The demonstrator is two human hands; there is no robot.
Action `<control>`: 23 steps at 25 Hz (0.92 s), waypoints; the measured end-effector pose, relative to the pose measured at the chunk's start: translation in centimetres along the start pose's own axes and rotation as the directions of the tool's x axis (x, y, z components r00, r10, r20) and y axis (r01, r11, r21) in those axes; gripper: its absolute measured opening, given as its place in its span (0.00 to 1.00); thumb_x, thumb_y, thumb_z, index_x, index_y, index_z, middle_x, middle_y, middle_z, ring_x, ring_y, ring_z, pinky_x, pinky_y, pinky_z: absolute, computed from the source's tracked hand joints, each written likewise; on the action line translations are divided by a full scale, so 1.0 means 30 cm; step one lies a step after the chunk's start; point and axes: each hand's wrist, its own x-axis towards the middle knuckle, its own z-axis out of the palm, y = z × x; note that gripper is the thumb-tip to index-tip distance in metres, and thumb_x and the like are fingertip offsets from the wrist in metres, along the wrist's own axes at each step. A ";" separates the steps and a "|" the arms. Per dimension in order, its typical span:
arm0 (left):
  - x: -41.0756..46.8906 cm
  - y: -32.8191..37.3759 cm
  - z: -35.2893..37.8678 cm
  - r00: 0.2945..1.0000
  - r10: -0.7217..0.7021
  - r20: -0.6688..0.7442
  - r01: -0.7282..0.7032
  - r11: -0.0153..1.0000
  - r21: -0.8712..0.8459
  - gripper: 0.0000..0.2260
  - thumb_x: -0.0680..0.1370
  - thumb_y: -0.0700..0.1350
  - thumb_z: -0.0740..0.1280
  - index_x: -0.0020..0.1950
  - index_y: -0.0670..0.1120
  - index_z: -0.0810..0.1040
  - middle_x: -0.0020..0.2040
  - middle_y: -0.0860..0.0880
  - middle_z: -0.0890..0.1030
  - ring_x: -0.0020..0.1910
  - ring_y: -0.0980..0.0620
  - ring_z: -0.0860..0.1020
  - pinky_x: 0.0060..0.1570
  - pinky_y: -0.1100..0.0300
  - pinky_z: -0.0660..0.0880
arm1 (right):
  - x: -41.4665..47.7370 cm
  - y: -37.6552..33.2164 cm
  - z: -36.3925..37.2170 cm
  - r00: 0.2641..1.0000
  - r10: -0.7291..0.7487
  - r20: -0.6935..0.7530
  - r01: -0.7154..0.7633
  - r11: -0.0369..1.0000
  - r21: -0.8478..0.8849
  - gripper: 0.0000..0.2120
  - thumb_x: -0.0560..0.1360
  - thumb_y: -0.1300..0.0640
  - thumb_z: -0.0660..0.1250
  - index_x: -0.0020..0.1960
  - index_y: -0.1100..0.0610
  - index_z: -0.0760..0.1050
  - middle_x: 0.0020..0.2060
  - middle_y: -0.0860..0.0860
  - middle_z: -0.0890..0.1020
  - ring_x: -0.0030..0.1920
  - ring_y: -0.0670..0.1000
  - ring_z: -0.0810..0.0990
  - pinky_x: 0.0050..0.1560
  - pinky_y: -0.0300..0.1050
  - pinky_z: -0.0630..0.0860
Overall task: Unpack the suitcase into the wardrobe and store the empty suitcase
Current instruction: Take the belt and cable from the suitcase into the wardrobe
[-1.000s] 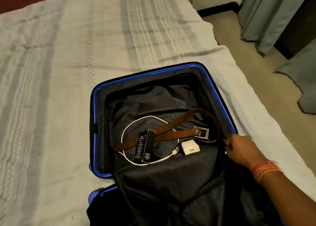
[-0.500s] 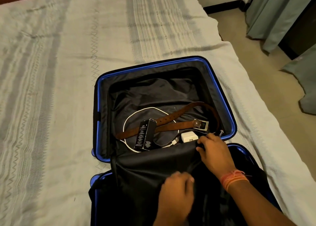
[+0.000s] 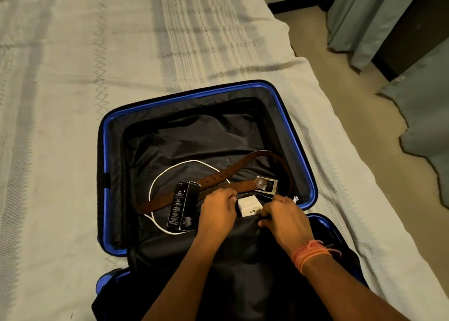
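Two hands are unpacking: right hand (image 3: pixel 284 221) pinching lining (image 3: pixel 243 252) at 4 o'clock of the charger (image 3: pixel 248 206), left hand (image 3: pixel 218 210) curling at 9, hold unclear; lifting the charger out is looking next

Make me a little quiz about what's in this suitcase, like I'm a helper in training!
1. True or false: the blue-rimmed suitcase lies open on the bed.
2. Fill in: the black box lies across the brown ____.
3. What sits between the left hand and the right hand? A, a white charger; B, a shoe; C, a book.

Key: 1 true. 2 belt. 3 A.
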 end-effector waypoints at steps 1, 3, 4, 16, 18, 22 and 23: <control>0.046 0.016 0.020 1.000 0.004 0.025 -0.004 1.000 -0.002 0.07 0.79 0.43 0.63 0.53 0.47 0.80 0.51 0.47 0.81 0.53 0.48 0.79 0.51 0.57 0.73 | -0.004 0.005 0.008 1.000 0.009 -0.009 -0.009 0.999 0.034 0.10 0.74 0.55 0.68 0.54 0.51 0.81 0.51 0.51 0.78 0.53 0.55 0.78 0.50 0.47 0.75; 0.134 0.047 0.066 0.994 -0.001 0.111 -0.005 0.998 0.056 0.08 0.79 0.43 0.63 0.56 0.46 0.79 0.55 0.45 0.79 0.56 0.45 0.77 0.53 0.54 0.72 | -0.006 0.022 0.032 0.999 0.030 -0.019 -0.028 0.996 0.089 0.07 0.73 0.56 0.68 0.51 0.53 0.81 0.49 0.51 0.77 0.51 0.54 0.77 0.48 0.45 0.74; 0.170 0.055 0.090 0.988 -0.010 0.152 -0.004 0.996 0.094 0.09 0.78 0.44 0.64 0.58 0.46 0.79 0.57 0.44 0.78 0.58 0.44 0.76 0.55 0.53 0.72 | -0.005 0.027 0.041 0.999 0.031 -0.022 -0.029 0.994 0.106 0.05 0.73 0.57 0.69 0.49 0.54 0.80 0.48 0.51 0.76 0.50 0.53 0.76 0.48 0.44 0.73; 0.188 -0.020 0.057 0.936 -0.319 -0.147 0.327 0.945 0.028 0.18 0.80 0.52 0.61 0.66 0.45 0.65 0.55 0.40 0.78 0.55 0.39 0.76 0.51 0.48 0.73 | 0.006 0.040 0.050 0.999 0.040 -0.023 -0.034 0.976 0.214 0.04 0.73 0.55 0.70 0.48 0.51 0.81 0.44 0.45 0.74 0.47 0.49 0.70 0.44 0.38 0.67; 0.197 -0.063 0.042 0.895 -0.440 -0.078 0.444 0.895 0.049 0.24 0.80 0.59 0.55 0.72 0.48 0.59 0.57 0.36 0.78 0.58 0.34 0.75 0.55 0.45 0.71 | 0.006 0.039 0.047 0.999 0.033 -0.025 -0.027 0.977 0.213 0.05 0.74 0.54 0.69 0.50 0.50 0.81 0.46 0.45 0.75 0.49 0.48 0.70 0.45 0.35 0.66; 0.292 -0.140 0.016 0.824 -0.564 0.061 0.557 0.825 0.101 0.27 0.79 0.65 0.50 0.61 0.46 0.74 0.61 0.36 0.76 0.61 0.35 0.73 0.60 0.48 0.69 | 0.009 0.030 0.044 0.999 0.035 -0.004 -0.033 0.984 0.177 0.07 0.75 0.56 0.68 0.53 0.50 0.80 0.50 0.46 0.75 0.51 0.47 0.69 0.41 0.31 0.63; 0.311 -0.146 0.019 0.809 -0.583 0.076 0.573 0.811 0.114 0.29 0.79 0.65 0.50 0.60 0.45 0.76 0.61 0.37 0.76 0.62 0.36 0.73 0.60 0.48 0.69 | 0.008 0.032 0.045 0.999 0.035 -0.013 -0.033 0.984 0.173 0.08 0.75 0.56 0.68 0.53 0.51 0.80 0.50 0.46 0.75 0.52 0.48 0.70 0.42 0.32 0.63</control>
